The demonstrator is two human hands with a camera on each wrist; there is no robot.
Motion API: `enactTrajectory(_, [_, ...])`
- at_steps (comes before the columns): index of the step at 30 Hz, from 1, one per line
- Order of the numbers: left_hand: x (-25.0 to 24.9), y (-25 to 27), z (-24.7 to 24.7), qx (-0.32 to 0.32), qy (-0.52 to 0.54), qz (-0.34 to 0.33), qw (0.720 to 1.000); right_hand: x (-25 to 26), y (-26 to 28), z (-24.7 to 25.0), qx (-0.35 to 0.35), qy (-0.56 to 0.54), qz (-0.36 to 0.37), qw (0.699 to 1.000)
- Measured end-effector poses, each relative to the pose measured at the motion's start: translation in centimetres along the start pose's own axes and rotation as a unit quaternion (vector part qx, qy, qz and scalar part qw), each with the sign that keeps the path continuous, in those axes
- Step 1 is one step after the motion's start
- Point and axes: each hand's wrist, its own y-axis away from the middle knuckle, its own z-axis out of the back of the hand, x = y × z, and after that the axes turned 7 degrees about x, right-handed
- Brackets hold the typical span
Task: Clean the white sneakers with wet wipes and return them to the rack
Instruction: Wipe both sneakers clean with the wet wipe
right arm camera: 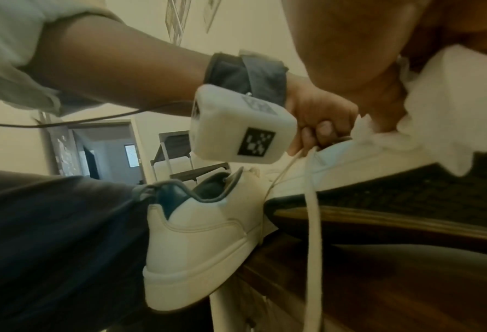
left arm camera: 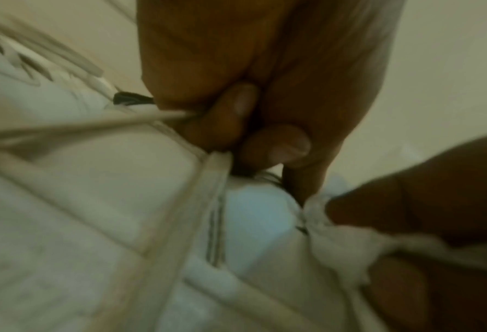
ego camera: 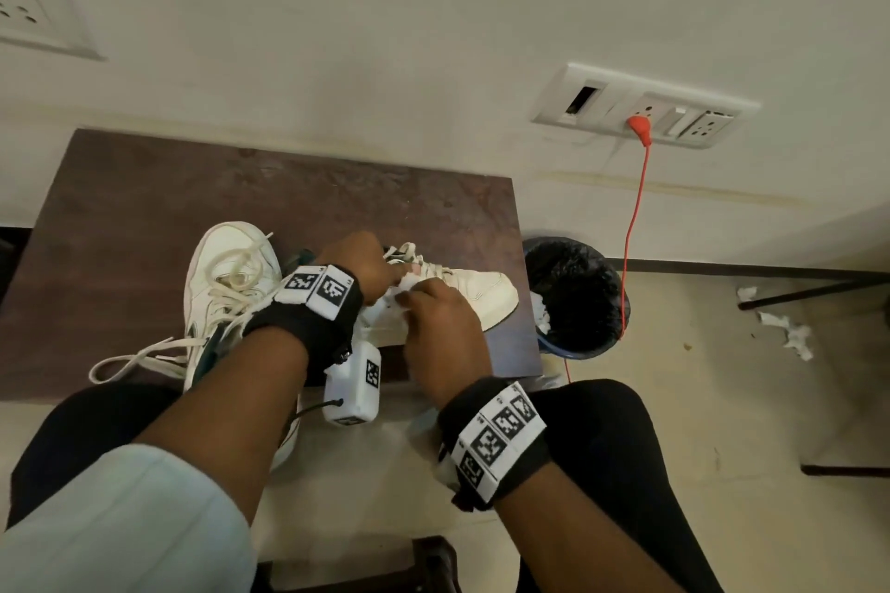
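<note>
Two white sneakers lie on a dark brown table (ego camera: 144,207). The left sneaker (ego camera: 226,299) points away from me with its laces loose, and its heel (right arm camera: 202,235) hangs over the near table edge. The right sneaker (ego camera: 481,294) lies with its toe to the right. My left hand (ego camera: 385,274) grips this sneaker at its laces and collar, fingers (left arm camera: 230,125) curled round a lace (left arm camera: 94,125). My right hand (ego camera: 419,299) pinches a crumpled white wet wipe (left arm camera: 336,242) and presses it on the sneaker's side. Both hands hide the middle of that sneaker.
A blue bin with a black liner (ego camera: 575,294) stands just right of the table, with used wipes inside. An orange cable (ego camera: 635,217) runs from a wall socket (ego camera: 645,106) down behind it. Crumpled wipes (ego camera: 785,327) lie on the floor at the right. My knees flank the table's near edge.
</note>
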Motion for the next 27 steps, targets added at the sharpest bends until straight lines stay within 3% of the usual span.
enactTrajectory(3, [0.2, -0.5, 0.0, 0.001, 0.169, 0.005, 0.986, -1.6, -1.3, 0.7, -0.029, 0.015, -0.006, 0.999])
enactTrajectory(6, [0.2, -0.5, -2.0, 0.013, 0.314, 0.047, 0.948, -3.3, -3.9, 2.6, -0.036, 0.048, -0.075, 0.995])
enactTrajectory(9, [0.1, -0.4, -3.5, 0.041, 0.415, 0.063, 0.907, -3.2, -5.0, 3.5, -0.016, 0.098, -0.08, 0.992])
enactTrajectory(13, [0.9, -0.7, -3.4, 0.04, 0.485, 0.068, 0.871, -1.5, -3.5, 1.6, 0.037, 0.074, -0.011, 0.997])
enactTrajectory(16, [1.4, -0.8, -3.5, 0.034, 0.506, 0.068, 0.859, -0.3, -0.9, -0.3, 0.068, 0.072, 0.046, 0.994])
enactTrajectory(19, [1.4, -0.7, -3.8, 0.027, 0.539, 0.059, 0.84, -0.9, -1.0, -0.4, 0.057, 0.07, 0.07, 0.993])
enactTrajectory(23, [1.4, -0.6, -3.2, 0.042, 0.62, 0.001, 0.784, -3.0, -4.4, 1.4, -0.004, 0.112, 0.008, 0.994])
enactTrajectory(27, [1.2, -0.8, -2.7, 0.049, 0.624, -0.016, 0.779, -3.5, -5.7, 2.8, -0.036, 0.113, -0.017, 0.993])
